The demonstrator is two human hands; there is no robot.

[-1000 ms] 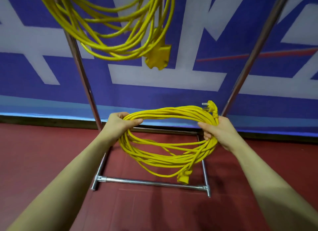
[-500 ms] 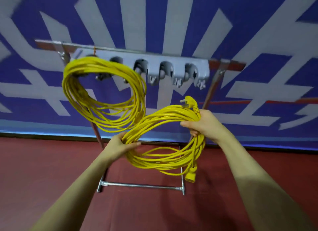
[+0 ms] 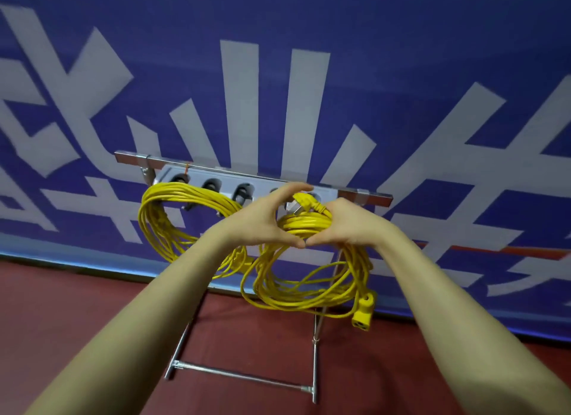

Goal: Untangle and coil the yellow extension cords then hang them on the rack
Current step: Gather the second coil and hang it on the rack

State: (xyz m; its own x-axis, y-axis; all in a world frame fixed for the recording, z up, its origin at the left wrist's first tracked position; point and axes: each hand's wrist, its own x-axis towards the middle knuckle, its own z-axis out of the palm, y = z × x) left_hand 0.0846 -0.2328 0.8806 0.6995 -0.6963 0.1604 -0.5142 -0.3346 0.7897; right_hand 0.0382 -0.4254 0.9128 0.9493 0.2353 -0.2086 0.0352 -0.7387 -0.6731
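Note:
A coiled yellow extension cord [image 3: 296,288] hangs from both my hands, held up at the right end of the grey hook bar [image 3: 222,179] on the metal rack. My left hand [image 3: 262,220] and my right hand [image 3: 346,223] grip the top of the coil from either side, thumbs touching beneath it. The cord's plug [image 3: 304,203] sticks up between my hands; its socket end [image 3: 363,312] dangles at lower right. Another coiled yellow cord [image 3: 173,216] hangs on the bar's left hooks. The right hooks are hidden behind my hands.
The rack's slanted metal legs and foot bar [image 3: 241,376] stand on the red floor [image 3: 61,322]. A blue banner with white lettering [image 3: 309,74] stretches right behind the rack.
Both hands lifted the coil up to the hook bar and came together around its top. My view tilted upward, so the rack sits lower in frame.

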